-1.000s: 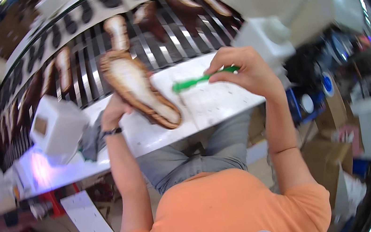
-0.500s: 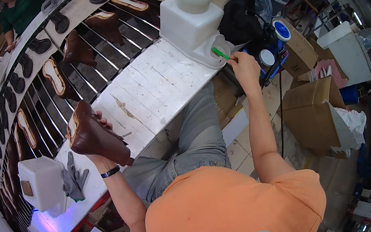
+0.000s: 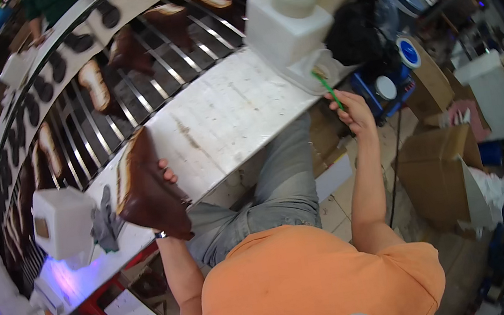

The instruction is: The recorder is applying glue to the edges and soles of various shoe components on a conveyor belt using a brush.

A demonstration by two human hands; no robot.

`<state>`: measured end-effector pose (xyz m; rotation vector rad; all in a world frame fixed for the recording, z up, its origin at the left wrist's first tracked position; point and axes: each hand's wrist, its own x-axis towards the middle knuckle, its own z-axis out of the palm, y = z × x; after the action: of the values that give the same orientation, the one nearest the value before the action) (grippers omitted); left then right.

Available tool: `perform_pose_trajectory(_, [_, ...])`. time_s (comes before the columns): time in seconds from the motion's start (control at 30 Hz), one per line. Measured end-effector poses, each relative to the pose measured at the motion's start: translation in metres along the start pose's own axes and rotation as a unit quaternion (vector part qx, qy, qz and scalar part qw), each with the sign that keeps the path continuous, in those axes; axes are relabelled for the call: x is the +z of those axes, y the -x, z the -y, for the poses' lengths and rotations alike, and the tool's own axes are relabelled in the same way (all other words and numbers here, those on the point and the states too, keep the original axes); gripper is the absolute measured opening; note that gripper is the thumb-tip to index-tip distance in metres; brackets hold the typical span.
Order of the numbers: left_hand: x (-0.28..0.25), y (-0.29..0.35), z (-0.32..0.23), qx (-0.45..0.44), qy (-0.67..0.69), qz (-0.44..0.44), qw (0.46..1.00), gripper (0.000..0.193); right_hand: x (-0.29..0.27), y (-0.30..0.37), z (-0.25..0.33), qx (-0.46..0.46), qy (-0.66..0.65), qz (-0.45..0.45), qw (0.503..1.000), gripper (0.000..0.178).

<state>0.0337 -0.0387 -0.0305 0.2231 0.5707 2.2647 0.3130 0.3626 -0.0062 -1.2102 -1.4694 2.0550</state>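
My left hand (image 3: pixel 167 170) is wrapped round a dark brown leather boot upper (image 3: pixel 155 193), holding it tilted above the near edge of the white bench. Its pale underside faces left and only a strip of it shows; fingertips curl round its right side, while the rest of the hand is hidden behind the leather. Between the fingers of my right hand (image 3: pixel 354 112) is a thin green-handled brush (image 3: pixel 332 93). Its head is at the rim of the cup-shaped opening (image 3: pixel 321 69) of a white plastic dispenser (image 3: pixel 286 30); whether it touches is unclear.
Across the white bench (image 3: pixel 215 121), a curved metal-bar rack (image 3: pixel 153 94) carries several brown uppers, with dark soles (image 3: pixel 78 43) along a ledge beyond. A white box (image 3: pixel 60 216) and grey glove (image 3: pixel 105 223) lie at the left. Cardboard boxes (image 3: pixel 438 176) stand at the right.
My right hand has drawn the brush back from inside the cup toward its rim. The boot upper has turned in my left hand, so less of its pale underside shows. The whole view has shifted slightly.
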Motion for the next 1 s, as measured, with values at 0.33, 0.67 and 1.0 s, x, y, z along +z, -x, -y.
perform_pose_trajectory(0.33, [0.02,-0.004,-0.01,0.001,-0.014,-0.084,0.996,0.082,0.155,0.02,0.064,-0.216,-0.024,0.168,0.961,0.025])
perform_pose_trajectory(0.67, [0.092,0.007,-0.03,0.07,-0.298,-0.084,0.948,0.077,0.282,0.066,0.101,-0.372,0.213,0.446,0.785,0.011])
perform_pose_trajectory(1.0, [0.109,0.012,-0.035,0.206,-0.524,-0.02,0.826,0.08,0.302,0.056,0.111,-0.452,0.213,0.379,0.779,0.012])
